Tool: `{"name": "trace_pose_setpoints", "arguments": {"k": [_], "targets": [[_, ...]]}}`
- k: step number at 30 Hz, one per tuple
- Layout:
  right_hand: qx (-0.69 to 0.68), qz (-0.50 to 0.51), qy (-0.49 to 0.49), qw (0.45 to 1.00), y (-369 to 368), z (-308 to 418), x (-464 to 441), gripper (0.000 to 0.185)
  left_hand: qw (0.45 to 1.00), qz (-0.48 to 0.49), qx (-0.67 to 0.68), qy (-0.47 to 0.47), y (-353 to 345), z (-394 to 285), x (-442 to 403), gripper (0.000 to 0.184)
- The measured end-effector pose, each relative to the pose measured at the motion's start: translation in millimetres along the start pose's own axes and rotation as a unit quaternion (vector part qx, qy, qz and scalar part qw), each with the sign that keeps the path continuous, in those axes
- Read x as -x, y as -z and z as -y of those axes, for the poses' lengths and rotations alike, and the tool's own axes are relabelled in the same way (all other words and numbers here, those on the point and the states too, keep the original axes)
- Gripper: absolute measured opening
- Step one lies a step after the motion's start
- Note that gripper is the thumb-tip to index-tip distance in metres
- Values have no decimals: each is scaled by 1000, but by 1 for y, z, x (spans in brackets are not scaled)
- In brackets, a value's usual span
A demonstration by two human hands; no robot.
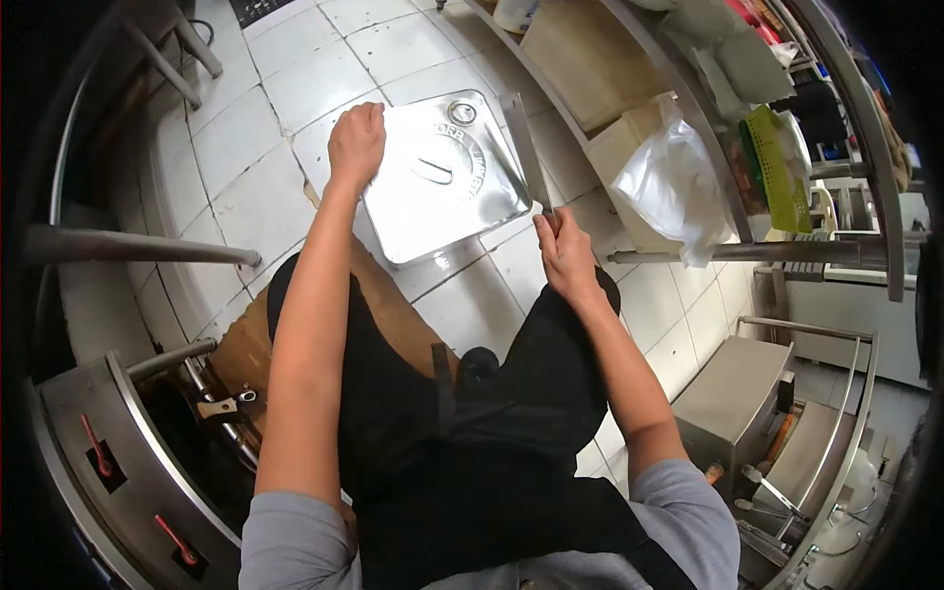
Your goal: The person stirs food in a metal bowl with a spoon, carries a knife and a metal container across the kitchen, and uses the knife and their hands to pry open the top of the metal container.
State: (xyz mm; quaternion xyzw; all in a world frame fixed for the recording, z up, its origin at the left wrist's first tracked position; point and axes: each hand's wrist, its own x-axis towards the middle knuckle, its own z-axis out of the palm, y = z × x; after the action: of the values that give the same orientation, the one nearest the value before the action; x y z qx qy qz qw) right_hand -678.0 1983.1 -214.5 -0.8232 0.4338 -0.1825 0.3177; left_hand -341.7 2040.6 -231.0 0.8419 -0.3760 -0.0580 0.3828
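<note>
Tin, square and silvery, sits at 12 o'clock of the view on white floor tiles, its top facing up. Raised lettering curves round a small wire handle near the middle of that top, and a round cap sits close to the edge, between 12 and 1 o'clock of the tin.

The left hand is at the tin's 10 o'clock, fingers curled together against the edge; I cannot tell whether they clamp the rim. At the tin's 4 o'clock, the right hand is closed firmly round the dark grip of a knife. The blade runs up beside the tin's edge, its end toward 12 o'clock of the view; whether it touches the metal is unclear.

Brown cardboard lies between the person's dark-clad legs. Out at 2 o'clock, a crumpled clear plastic bag hangs by a metal rack, with a green basket farther out. A steel panel with two red levers stands at 8 o'clock, and a steel box at 4 o'clock.
</note>
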Motion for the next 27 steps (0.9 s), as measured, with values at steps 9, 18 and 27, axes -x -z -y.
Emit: {"name": "trace_pose_setpoints", "arguments": {"k": [9,18,27], "targets": [[-71,-76,39,994,32,39,-1,27,976,-68,198,57,-9,34,3,34],[-5,-59,65,996,-12,2,3,25,969,-71,225,79,-17,50,2,33],[-13,-68,49,996,9,45,3,27,963,-57,237,114,-18,51,0,34]]}}
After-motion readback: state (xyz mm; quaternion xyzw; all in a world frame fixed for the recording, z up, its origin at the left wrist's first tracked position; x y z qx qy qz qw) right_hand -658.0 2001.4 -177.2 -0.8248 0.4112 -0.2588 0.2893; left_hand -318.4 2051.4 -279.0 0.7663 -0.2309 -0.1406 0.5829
